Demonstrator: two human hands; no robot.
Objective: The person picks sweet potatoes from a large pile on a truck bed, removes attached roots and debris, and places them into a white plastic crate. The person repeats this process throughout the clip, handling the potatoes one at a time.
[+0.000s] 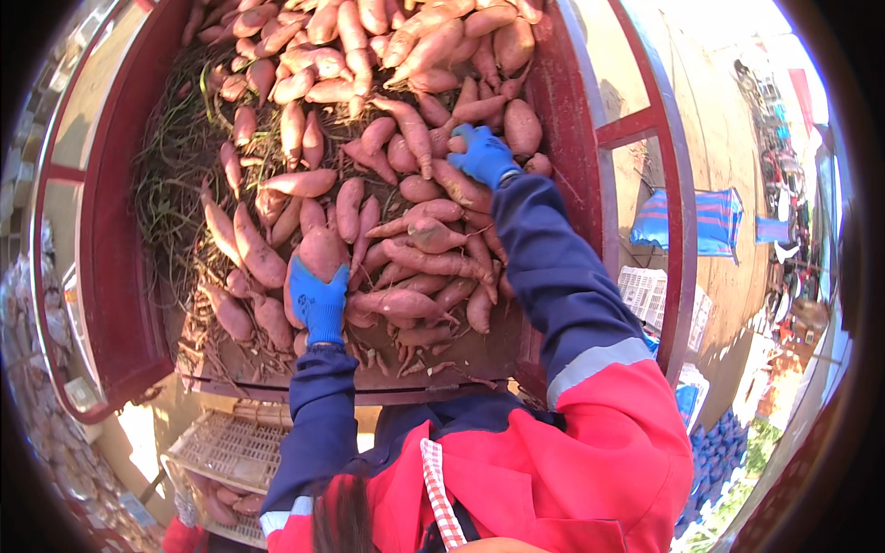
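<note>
Many sweet potatoes [415, 252] lie on a red metal truck bed, heaped highest at the far end. My left hand [318, 297], in a blue glove, is around a large rounded sweet potato [322, 253] at the near left of the pile. Farther off and to the right, my right hand [482, 155], also gloved in blue, has its fingers curled on a small sweet potato [457, 144], of which only an end shows. A fat sweet potato [523, 128] lies just right of that hand.
Red metal side walls [124, 207] and rails flank the bed. Dry vines [180, 159] lie along its left. Below left is a plastic crate [228, 449] with sweet potatoes under it, near another person's gloved hand [185, 508]. White crates [641, 294] and a blue striped bag [691, 221] stand outside at right.
</note>
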